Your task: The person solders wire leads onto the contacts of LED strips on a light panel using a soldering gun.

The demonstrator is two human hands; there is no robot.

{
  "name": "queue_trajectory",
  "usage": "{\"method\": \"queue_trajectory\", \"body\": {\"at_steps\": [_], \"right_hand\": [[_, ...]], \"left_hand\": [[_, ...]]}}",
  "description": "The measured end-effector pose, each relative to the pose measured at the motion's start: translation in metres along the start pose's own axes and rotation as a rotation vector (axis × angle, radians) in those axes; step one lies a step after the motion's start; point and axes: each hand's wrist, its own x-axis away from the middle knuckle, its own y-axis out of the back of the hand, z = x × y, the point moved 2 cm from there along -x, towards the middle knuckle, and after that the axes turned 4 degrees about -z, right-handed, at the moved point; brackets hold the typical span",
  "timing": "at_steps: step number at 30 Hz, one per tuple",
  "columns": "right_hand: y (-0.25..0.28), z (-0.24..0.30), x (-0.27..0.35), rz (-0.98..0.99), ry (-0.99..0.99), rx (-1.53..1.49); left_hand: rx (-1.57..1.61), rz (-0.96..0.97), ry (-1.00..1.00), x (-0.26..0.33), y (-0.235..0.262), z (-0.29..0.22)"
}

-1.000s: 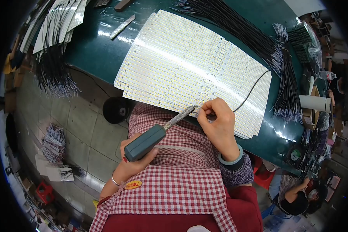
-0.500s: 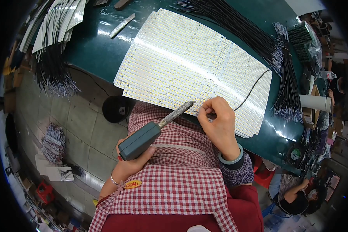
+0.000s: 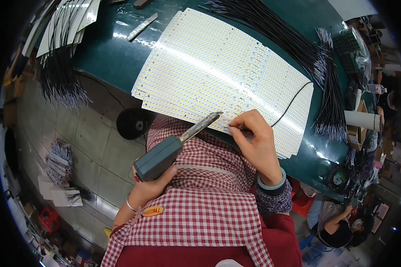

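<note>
My left hand (image 3: 155, 188) is closed around the dark grey-green body of a soldering iron (image 3: 158, 158). Its worn metal tip points up and right, over the near edge of a stack of white LED boards (image 3: 200, 62) dotted with small yellow squares. Just right of the tip, my right hand (image 3: 259, 140) pinches thumb and forefinger together at that edge. A thin black wire (image 3: 291, 104) curves across the boards and passes behind this hand; its pinched end is mostly hidden by the fingers. Whether the tip touches the board I cannot tell.
Long bundles of black wires (image 3: 272, 29) lie behind and right of the boards on the green table (image 3: 102, 66). A silvery stick (image 3: 142, 26) lies at the back left. More boards with hanging wires (image 3: 62, 75) overhang the left edge. A co-worker (image 3: 341, 224) sits at the right.
The soldering iron has shifted slightly left and up. My right wrist has swung a little to the right, while its fingertips stay at the board's near edge.
</note>
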Motion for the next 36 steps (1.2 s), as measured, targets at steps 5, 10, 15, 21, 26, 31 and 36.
{"method": "queue_trajectory", "body": {"at_steps": [5, 10, 15, 21, 26, 31, 36], "right_hand": [[0.000, 0.004, 0.000, 0.055, 0.050, 0.102], [0.000, 0.004, 0.004, 0.050, 0.034, 0.072], [-0.001, -0.004, 0.005, 0.017, 0.163, 0.133], [-0.006, -0.005, 0.007, -0.025, 0.156, 0.160], [-0.008, 0.001, 0.007, -0.078, 0.085, 0.114], [-0.010, 0.000, 0.006, -0.084, 0.101, 0.161], [-0.012, 0.002, 0.004, -0.091, 0.107, 0.183]], "left_hand": [[-0.001, 0.002, -0.011, -0.001, 0.000, 0.000], [-0.022, -0.003, -0.014, 0.000, 0.001, -0.002], [0.013, -0.010, 0.068, 0.002, 0.001, 0.004], [0.005, 0.010, 0.119, 0.004, 0.002, 0.004], [0.016, -0.005, 0.060, 0.002, 0.000, 0.004], [0.013, -0.007, -0.011, 0.001, -0.001, 0.005], [-0.041, 0.038, -0.010, -0.001, 0.001, 0.002]]}}
